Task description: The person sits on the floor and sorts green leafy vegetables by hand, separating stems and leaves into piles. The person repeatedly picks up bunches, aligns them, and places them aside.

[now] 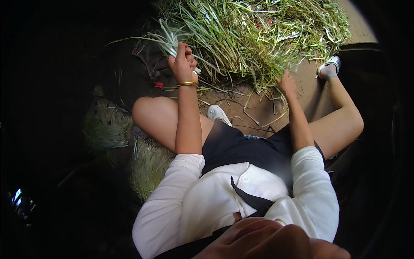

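Note:
A small bunch of pale-stemmed green stalks [169, 40] is gripped in my left hand [183, 64], which has a gold bangle at its wrist. The stalks' white ends stick out below the fist. A large heap of long green and yellowish stalks [226, 42] covers the ground before me. At the heap's near right edge is my right hand [287, 83], its fingertips by the leaves and a wisp of clear plastic [294, 64]. Whether its fingers hold anything, I cannot tell.
Bundled stalks [150, 162] lie at my left side, with another bundle [108, 124] farther out. A red scrap [158, 85] is near a dark cloth or bag left of the heap. Loose stalks [250, 115] are scattered on the brown ground between my legs. White clogs [218, 114] are on my feet.

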Motion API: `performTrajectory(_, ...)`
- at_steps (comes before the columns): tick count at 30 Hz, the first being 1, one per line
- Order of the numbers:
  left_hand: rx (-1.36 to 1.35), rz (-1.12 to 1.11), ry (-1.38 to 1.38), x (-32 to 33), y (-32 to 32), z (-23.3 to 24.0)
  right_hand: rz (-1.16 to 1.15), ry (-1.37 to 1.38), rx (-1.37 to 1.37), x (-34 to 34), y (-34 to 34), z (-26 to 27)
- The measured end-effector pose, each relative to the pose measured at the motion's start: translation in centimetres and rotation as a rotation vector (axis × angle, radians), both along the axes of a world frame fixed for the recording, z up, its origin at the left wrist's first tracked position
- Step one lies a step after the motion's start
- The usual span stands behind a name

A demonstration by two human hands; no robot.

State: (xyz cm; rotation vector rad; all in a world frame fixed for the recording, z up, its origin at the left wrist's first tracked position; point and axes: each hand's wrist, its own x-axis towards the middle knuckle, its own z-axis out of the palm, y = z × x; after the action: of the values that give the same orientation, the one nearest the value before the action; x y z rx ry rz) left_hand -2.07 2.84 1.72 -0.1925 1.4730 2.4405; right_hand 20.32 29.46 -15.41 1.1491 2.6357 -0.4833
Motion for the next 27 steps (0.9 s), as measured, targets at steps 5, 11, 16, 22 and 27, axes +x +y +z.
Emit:
performTrajectory(5,0.064,-0.005,-0.046,-0.3,0.0,-0.7,0.250,0.699,-1.227,-6.4,-6.5,7.4)
performTrajectory(11,0.284,-0.079,-0.088,-0.4,0.1,-1.9,0.259,0.533,-1.249,-9.3,-12.9,11.8)
performTrajectory(16,-0.296,-0.213,0.098,2.1,2.9,-4.5,0.614,0.503,-0.685,-13.2,-13.1,10.9)
performTrajectory(22,-0.201,0.195,0.038,-0.1,0.8,-2.2,0.330,0.608,-0.615,-16.7,-9.0,3.6)
performTrajectory(27,-0.310,0.321,0.244,-2.0,-2.6,-0.6,0.213,0.278,-0.429,-18.4,-6.4,-2.0)
